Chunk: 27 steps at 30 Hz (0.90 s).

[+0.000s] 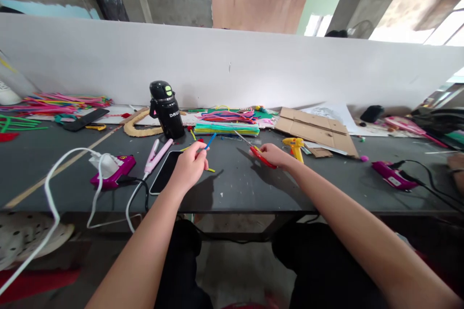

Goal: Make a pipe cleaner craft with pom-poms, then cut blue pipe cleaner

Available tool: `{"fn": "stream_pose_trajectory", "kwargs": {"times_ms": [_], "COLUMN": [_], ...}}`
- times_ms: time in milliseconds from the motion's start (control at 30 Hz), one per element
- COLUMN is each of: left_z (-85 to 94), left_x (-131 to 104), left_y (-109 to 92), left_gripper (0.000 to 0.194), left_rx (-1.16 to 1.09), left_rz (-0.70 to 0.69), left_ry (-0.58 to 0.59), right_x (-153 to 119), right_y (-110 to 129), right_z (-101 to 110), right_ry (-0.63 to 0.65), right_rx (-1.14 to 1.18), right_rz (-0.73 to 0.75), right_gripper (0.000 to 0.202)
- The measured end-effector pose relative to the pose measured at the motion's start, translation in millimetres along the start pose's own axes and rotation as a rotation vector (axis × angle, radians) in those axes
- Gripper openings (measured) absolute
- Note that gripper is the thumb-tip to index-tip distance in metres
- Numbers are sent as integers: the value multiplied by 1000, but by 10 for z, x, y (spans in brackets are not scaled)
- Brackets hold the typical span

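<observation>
Between the fingertips of my left hand point(192, 161) is a short blue pipe cleaner point(210, 141), its free end pointing up and away. A bit of yellow-green pipe cleaner point(210, 170) shows beside that hand. My right hand point(271, 154) is closed around red-handled scissors point(264, 158), whose blades point up and left, apart from the blue piece. Just beyond both hands lies a bundle of green, teal and yellow pipe cleaners point(226, 129), with pink and red ones point(228, 116) behind it. To the right of my right hand stands a yellow glue gun point(295, 147).
Left of my left hand are a phone point(165, 174), a pink hair straightener point(156, 158), a black bottle point(166, 111) and a purple power strip point(115, 174) with trailing white cables. Cardboard point(315, 130) lies at the right. A white partition point(232, 67) borders the table. Another person's hand point(456, 161) shows at far right.
</observation>
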<state>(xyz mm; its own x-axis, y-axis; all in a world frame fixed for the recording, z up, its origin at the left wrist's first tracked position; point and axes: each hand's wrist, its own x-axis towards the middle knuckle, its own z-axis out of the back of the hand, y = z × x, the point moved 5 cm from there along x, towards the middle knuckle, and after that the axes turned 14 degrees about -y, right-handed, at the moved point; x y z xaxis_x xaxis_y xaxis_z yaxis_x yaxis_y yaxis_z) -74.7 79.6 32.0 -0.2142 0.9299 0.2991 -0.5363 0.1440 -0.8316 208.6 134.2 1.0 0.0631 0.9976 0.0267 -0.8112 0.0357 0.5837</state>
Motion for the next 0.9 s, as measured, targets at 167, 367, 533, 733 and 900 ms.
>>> {"fn": "stream_pose_trajectory", "kwargs": {"times_ms": [167,367,533,733,900], "left_z": [-124,-265,-370,-399,-394], "left_x": [32,84,52,37,31], "left_y": [-88,-113,-151,-269,-239], "left_gripper": [19,23,22,25,25], "left_rx": [75,120,21,-22,-4], "left_rz": [-87,-211,-196,-205,-203], "left_ry": [-1,-28,12,-30,-19], "right_x": [-564,-779,-797,-818,-834], "right_y": [-152,-203,-227,-217,-207], "right_z": [17,-4,-15,-33,-27], "right_ry": [-3,28,21,-2,7], "right_rx": [112,324,363,341,390], "right_rz": [23,117,152,176,161], "right_gripper": [55,48,46,44,45]}}
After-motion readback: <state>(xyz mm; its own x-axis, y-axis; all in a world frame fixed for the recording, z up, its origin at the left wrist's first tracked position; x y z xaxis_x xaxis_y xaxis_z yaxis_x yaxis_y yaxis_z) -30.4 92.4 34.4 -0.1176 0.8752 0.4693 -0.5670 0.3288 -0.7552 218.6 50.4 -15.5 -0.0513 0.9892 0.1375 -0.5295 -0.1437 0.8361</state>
